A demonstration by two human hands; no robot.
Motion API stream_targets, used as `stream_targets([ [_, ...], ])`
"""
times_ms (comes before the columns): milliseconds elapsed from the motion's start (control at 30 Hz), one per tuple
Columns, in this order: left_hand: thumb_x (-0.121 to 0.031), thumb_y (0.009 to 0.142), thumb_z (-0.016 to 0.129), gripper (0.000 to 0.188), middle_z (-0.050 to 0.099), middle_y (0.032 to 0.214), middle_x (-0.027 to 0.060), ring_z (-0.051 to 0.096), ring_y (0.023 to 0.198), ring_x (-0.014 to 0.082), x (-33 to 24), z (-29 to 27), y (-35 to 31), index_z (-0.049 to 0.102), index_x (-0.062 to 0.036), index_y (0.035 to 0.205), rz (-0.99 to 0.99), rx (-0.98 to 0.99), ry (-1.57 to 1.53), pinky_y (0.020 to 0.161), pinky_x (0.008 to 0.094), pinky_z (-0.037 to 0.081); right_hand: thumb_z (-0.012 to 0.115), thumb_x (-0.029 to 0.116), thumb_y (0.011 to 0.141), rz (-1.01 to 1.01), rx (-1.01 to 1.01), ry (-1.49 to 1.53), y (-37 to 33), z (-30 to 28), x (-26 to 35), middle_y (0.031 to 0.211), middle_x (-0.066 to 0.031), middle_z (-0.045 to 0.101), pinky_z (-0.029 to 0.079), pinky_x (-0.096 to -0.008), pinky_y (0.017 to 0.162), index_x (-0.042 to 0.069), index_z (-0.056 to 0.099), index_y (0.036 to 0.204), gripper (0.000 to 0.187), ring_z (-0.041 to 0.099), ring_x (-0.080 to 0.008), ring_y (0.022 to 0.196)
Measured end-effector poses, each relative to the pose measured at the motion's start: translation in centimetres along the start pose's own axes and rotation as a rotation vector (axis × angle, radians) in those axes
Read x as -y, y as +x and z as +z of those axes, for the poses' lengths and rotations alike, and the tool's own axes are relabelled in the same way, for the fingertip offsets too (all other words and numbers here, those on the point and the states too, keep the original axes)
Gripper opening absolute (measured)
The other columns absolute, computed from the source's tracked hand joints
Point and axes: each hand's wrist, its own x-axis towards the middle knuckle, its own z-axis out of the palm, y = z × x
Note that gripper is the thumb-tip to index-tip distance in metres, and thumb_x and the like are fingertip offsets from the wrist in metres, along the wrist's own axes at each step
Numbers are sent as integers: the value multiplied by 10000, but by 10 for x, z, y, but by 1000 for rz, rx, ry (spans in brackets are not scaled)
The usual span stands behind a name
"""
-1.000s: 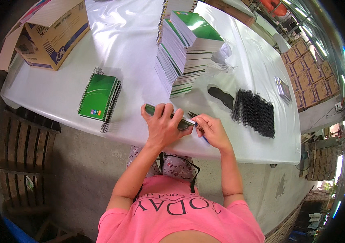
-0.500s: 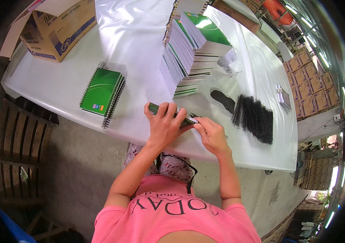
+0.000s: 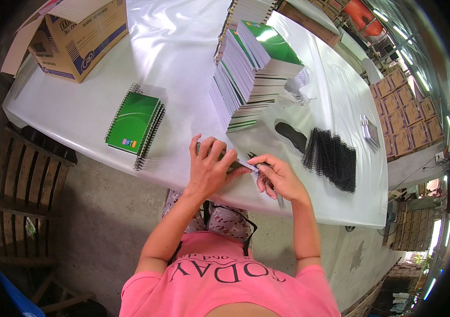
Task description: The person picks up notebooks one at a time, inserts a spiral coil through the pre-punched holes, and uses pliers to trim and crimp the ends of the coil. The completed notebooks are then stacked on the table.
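Note:
Near the front edge of the table, my left hand (image 3: 209,165) is closed around a small notebook (image 3: 243,165), held on edge. Its pages and a bit of green cover show between the fingers; the rest is hidden. At the notebook's right end is my right hand (image 3: 282,177), thumb and forefinger close to the corner. Its curled fingers hold a slim dark tool that looks like pliers (image 3: 281,201), mostly covered by the hand. To the left lie green spiral-bound notebooks (image 3: 134,121), stacked. Black spiral coils (image 3: 330,159) lie in a bundle to the right.
A tall stack of unbound green-covered notebooks (image 3: 259,87) stands beyond my hands. A dark flat sole-shaped piece (image 3: 291,136) lies between it and the coils. An open cardboard box (image 3: 79,39) sits far left. A small silvery pack (image 3: 370,131) lies near the right edge.
My right hand has moved slightly down and turned, its fingers now curled under, with the tool's end showing below them. My left hand still grips the notebook, tilted a little more.

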Motion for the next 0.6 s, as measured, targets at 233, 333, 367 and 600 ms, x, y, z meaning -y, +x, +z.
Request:
stream_targets([
  [233,-508,610,775,467,473,869,31,478,966,247,7,-11,6,564,-129,783,20,79,-133,1072,570,209,595,27,772,-285,-833,-1265,37,-64,-50,1139,-135,606,451,-365,812,159,470,1329,586,584,-261,1035],
  [333,-506,577,796,488,473,854,27,477,949,259,13,-19,8,563,-124,772,50,110,-174,1079,577,211,603,9,752,-169,-891,-1399,49,-92,-76,1150,-139,610,456,-366,818,174,507,1303,583,588,-296,1019],
  [367,-509,580,797,491,477,860,29,478,952,262,13,-21,11,559,-122,766,59,117,-182,1079,578,211,606,9,754,-184,-899,-1387,51,-103,-85,1131,-141,620,464,-362,803,178,526,1288,566,600,-303,993],
  [600,-553,574,787,539,503,989,67,475,1054,281,8,-22,3,550,-109,766,-40,99,-163,1068,631,180,721,39,731,-889,-271,537,28,-26,-33,929,-107,694,496,-308,766,20,693,992,263,639,-174,855],
])
